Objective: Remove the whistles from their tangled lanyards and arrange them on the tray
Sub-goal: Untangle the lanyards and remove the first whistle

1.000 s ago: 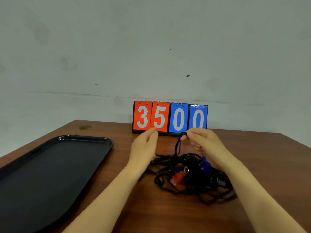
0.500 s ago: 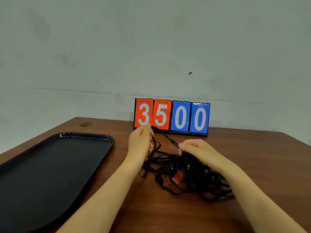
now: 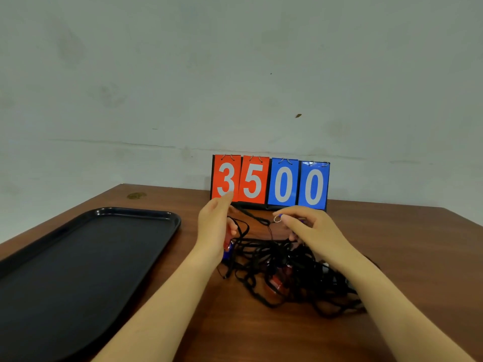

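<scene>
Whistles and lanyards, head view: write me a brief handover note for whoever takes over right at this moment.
Left hand: raised beside the tangle, gripping black lanyard cord; something red and blue shows under its palm, too hidden to name.
Right hand: pinching a small metal ring at the end of a cord, lifted above the pile.
Tangled lanyards: heaped on the wooden table in front of the scoreboard, with a red whistle still buried inside.
Tray: to the left, no whistles on it.
Done: no whistle on the tray yet.
Left: free each whistle, arrange all on the tray.
</scene>
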